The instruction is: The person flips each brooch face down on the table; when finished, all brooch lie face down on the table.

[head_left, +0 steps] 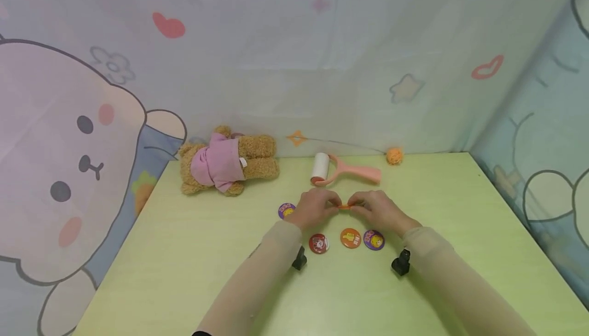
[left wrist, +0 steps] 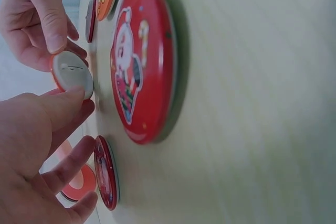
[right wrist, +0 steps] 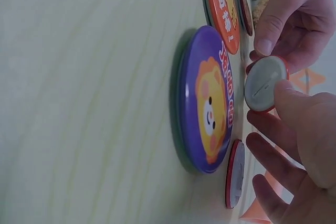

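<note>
Between the left hand (head_left: 316,208) and right hand (head_left: 378,210), both pinching it, a badge (right wrist: 260,83) seems to be getting turned; the next move likely needs one hand loosened.

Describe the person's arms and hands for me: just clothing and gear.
The left hand and right hand are bare, no gloves. The left sleeve and right sleeve are long and pale beige, ending near the wrists. Each wrist has a small, black, blocky device, left device and right device. No cables show.
</note>
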A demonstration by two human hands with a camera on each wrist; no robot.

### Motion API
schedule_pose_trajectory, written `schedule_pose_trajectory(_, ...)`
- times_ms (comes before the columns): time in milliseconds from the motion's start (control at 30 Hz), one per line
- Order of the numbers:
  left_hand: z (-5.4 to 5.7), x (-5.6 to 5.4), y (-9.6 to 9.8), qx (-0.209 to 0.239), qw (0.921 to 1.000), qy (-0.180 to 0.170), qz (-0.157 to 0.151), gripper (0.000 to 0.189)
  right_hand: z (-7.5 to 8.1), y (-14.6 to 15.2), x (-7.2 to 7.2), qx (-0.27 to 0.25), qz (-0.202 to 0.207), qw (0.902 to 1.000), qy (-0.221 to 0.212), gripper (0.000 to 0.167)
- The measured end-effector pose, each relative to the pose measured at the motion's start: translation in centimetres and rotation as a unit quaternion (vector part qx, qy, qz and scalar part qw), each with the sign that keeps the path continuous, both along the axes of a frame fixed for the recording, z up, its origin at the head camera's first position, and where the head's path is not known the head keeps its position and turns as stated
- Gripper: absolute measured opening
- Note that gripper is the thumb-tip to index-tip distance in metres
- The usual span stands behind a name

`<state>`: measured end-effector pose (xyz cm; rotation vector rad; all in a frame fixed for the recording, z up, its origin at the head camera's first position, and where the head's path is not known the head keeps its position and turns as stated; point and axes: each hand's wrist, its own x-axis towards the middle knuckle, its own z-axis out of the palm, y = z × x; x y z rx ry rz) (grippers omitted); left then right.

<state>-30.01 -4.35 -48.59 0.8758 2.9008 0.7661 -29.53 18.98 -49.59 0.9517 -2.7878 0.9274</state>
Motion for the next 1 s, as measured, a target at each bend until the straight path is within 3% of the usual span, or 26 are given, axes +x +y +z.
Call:
schedule_pose_trajectory(367,-0.04,-0.21,0.21,0.013,0.9997,0.018,0.01,0.012,-0.15,-0.01,-0.05,0.002,-0.03,0.9993,0.021,0.009)
schedule_pose_trajectory(567,0.23,0.12,0.07,0.023,0.9995,-0.003,0.02,0.013,-0.3,-0.44,0.04,0.0,-0.038,0.9992,0.012,0.011)
schedule_pose_trajectory(833,-0.04,0.17,0.05,0.031,0.9995,0.001,0.006,0.015,-0.37,-0.5,0.37,-0.01,-0.039,0.9991,0.013,0.012)
schedule_pose_trajectory(1000,-0.15,-0.11,0.03,0.045,0.9989,0.009,0.003,0.014,-0.35,-0.37,0.17,-0.026,-0.039,0.9989,-0.002,0.024)
